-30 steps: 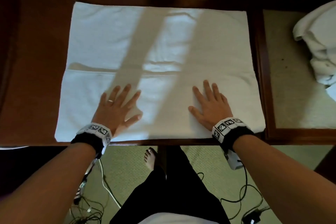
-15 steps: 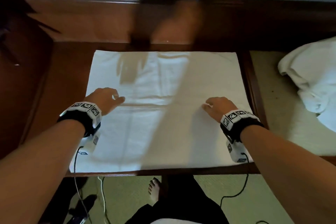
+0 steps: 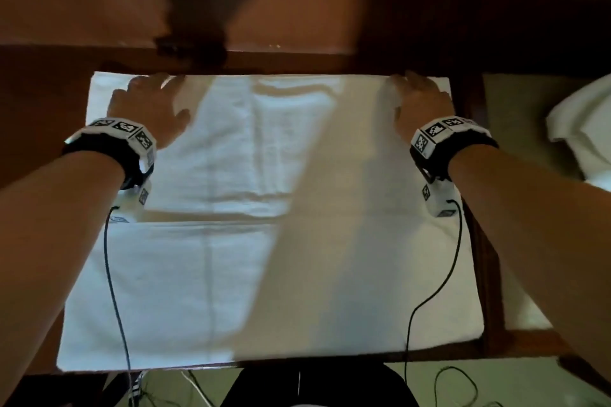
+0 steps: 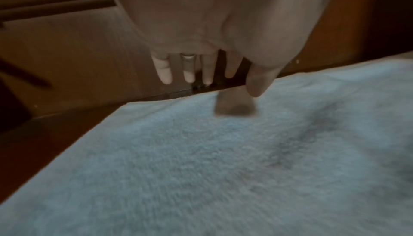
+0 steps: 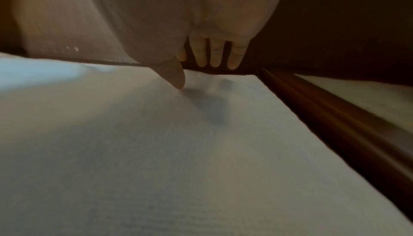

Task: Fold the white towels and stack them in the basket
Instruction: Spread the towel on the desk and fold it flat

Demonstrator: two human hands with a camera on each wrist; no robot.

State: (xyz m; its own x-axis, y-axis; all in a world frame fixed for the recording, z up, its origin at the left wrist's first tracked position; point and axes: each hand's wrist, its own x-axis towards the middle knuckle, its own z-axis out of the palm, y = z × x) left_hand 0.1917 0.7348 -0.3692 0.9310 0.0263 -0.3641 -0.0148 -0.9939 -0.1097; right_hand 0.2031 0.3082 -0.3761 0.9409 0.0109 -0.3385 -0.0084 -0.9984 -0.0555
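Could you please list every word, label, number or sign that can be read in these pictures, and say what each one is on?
No words or numbers can be read in any view.
Left wrist band: black-and-white square marker patterns, no letters.
Right wrist band: the same kind of marker patterns, no letters.
White towel: no label or print shows.

Dim warm light, diagonal shadow bands, motion blur throughout
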